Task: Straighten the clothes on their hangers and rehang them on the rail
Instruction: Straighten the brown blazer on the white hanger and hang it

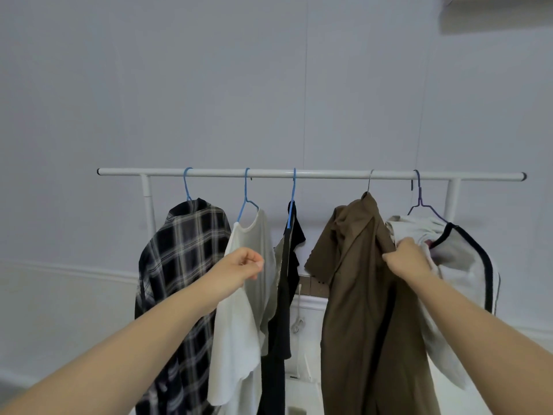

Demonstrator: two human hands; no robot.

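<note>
Here, five garments are seen hanging along a white rail [311,174] set against a pale wall. The right hand [408,259] is closed on the right-hand edge of the brown shirt [362,289], the fabric pinched between thumb and fingers just where the shirt meets the cream garment with dark trim [460,265] beside it. The left hand [239,265] is held in front of the white T-shirt [242,301], loosely curled with thumb and fingertips drawn near one another; nothing is seen gripped in it, though contact with the cloth behind cannot be ruled out.

The brown shirt lies straight ahead of the right hand and to the right of the left hand, so the right hand is much the nearer. Its long axis runs vertically, from a silver hook [370,181] on the rail down past the bottom of the view. It is bunched and lopsided: the collar is crumpled against the hook, one short sleeve juts out to the left, and the body is folded in on itself. It appears to be the piece in hand for straightening.

To the left, a plaid shirt [182,265] and a dark garment [287,295] are hung on blue hangers, the latter turned edge-on. The cream garment is heaped unevenly on a purple hanger [419,202].
</note>
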